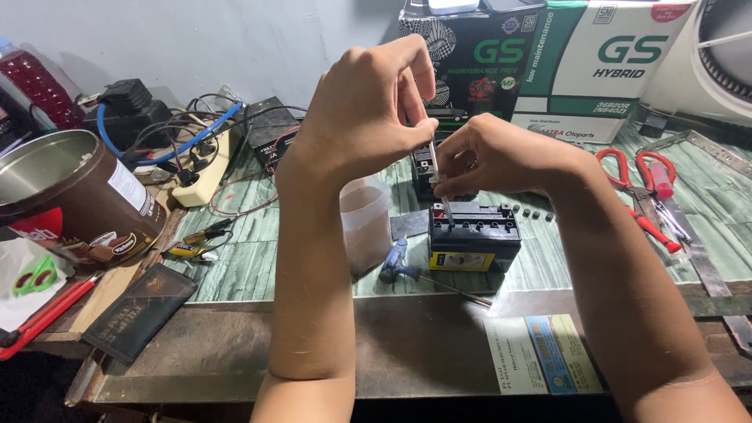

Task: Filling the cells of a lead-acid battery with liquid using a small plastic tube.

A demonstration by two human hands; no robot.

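Note:
A small black battery [475,235] with a yellow label stands on the green-patterned bench top. Over it, my left hand [368,106] pinches the upper end of a thin clear syringe-like tube [440,184], which points down into the battery's top. My right hand [497,153] grips the same tube lower down, just above the battery. A second black battery sits behind, mostly hidden by my right hand. Several small black caps [531,211] lie to the right of the battery.
A translucent plastic cup [366,219] and a blue-handled screwdriver [398,262] sit left of the battery. Red snips [638,184] lie at right, a brown tin [70,196] and a power strip with cables [200,160] at left, battery boxes [548,55] behind, a leaflet [540,352] at the front edge.

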